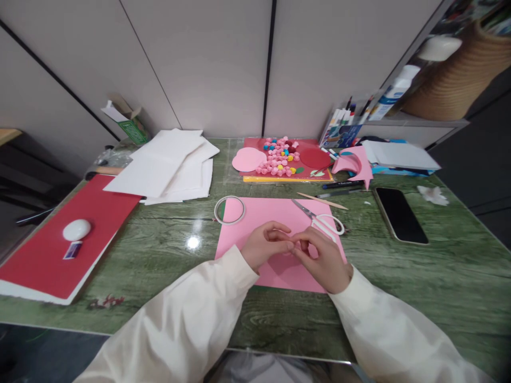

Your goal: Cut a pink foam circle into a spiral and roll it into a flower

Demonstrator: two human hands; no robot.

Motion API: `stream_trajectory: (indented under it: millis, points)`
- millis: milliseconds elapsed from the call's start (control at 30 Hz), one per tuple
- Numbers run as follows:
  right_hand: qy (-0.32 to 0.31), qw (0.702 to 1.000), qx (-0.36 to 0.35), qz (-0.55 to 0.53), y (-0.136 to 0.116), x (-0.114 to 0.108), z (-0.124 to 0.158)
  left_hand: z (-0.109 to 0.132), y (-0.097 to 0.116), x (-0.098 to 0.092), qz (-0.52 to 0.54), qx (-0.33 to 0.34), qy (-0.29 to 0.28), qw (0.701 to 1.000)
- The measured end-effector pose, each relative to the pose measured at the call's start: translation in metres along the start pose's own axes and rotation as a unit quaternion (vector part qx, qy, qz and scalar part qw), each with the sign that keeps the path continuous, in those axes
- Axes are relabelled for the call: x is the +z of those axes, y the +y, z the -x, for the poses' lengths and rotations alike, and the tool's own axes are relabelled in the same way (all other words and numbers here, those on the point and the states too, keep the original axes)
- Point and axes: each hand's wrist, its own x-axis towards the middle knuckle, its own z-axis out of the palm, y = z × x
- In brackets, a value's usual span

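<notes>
My left hand (265,246) and my right hand (321,259) meet fingertip to fingertip over a pink paper sheet (259,213) on the green table. Both pinch something small between them; it is too small to make out. White-handled scissors (323,219) lie on the sheet just beyond my right hand. A tape roll (229,209) rests at the sheet's far left corner. Cream sleeves cover both arms.
A red board (295,159) with several small paper flowers (279,157) and a pink circle (248,159) sits behind. White sheets (171,165) lie far left, a red sheet (48,250) with a white lump (76,229) at left, a phone (400,214) at right, markers (343,127) beyond.
</notes>
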Motion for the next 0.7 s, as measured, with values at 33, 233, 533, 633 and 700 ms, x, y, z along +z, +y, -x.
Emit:
stream_trajectory:
  millis: [33,233,533,633,700]
  points:
    - [-0.008,1.000,-0.004,-0.004,0.0007,0.0001,0.0004,-0.0002,0.0002,-0.0003,-0.001,0.000,-0.003,1.000]
    - [-0.036,0.999,-0.024,-0.021,0.0050,0.0018,0.0018,-0.0006,-0.0003,0.0002,-0.013,0.011,-0.006,1.000]
    - [0.020,1.000,-0.004,-0.003,0.0071,0.0027,0.0012,-0.0008,-0.0018,0.0004,-0.007,0.017,-0.013,1.000]
    - [0.029,1.000,-0.002,-0.002,0.0070,0.0027,0.0015,-0.0009,-0.0032,-0.0006,-0.017,0.016,-0.020,1.000]
    - [0.031,0.999,0.002,-0.003,0.0070,0.0024,0.0018,-0.0007,-0.0036,-0.0009,-0.024,0.015,-0.024,0.999]
